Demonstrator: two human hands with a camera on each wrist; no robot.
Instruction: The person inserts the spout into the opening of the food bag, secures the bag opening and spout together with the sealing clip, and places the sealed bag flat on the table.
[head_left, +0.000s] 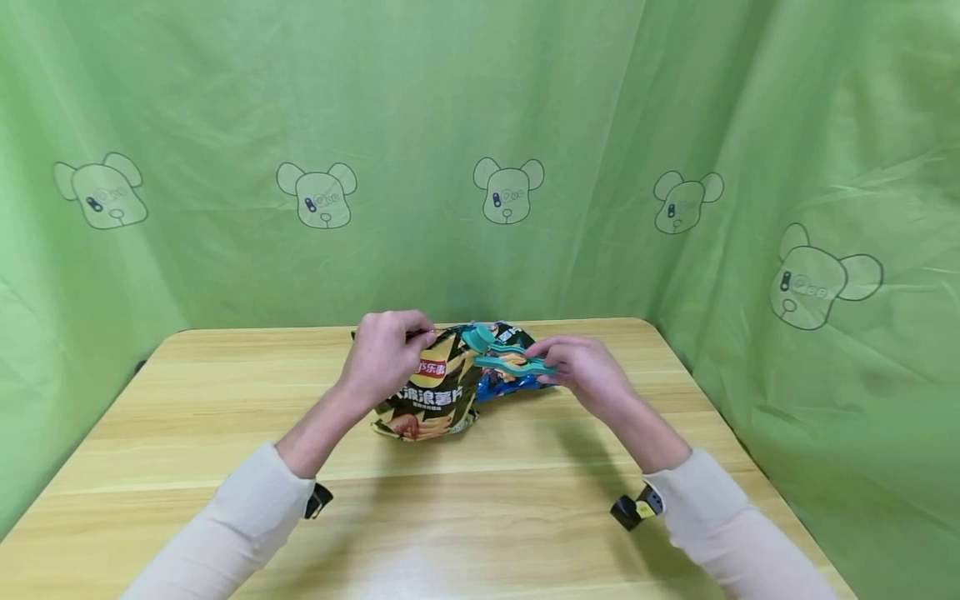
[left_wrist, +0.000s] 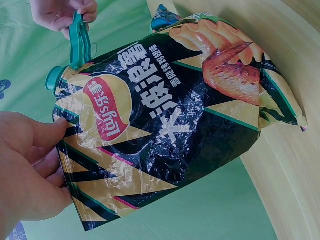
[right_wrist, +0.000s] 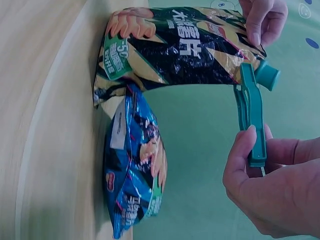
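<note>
A black and gold Lay's chip bag stands upright on the table. My left hand pinches its top edge near the left corner, with the thumb on the printed front in the left wrist view. In my right hand is a teal bag clip, pinched between thumb and fingers at its far end. The clip has a round spout cap and its jaws stand apart at the bag's top right corner. Whether the bag's edge lies between the jaws is hard to tell.
A blue chip bag lies on the table behind and to the right of the black one. The light wooden table reaches back to a green curtain with bear-head drawings, which also encloses the sides.
</note>
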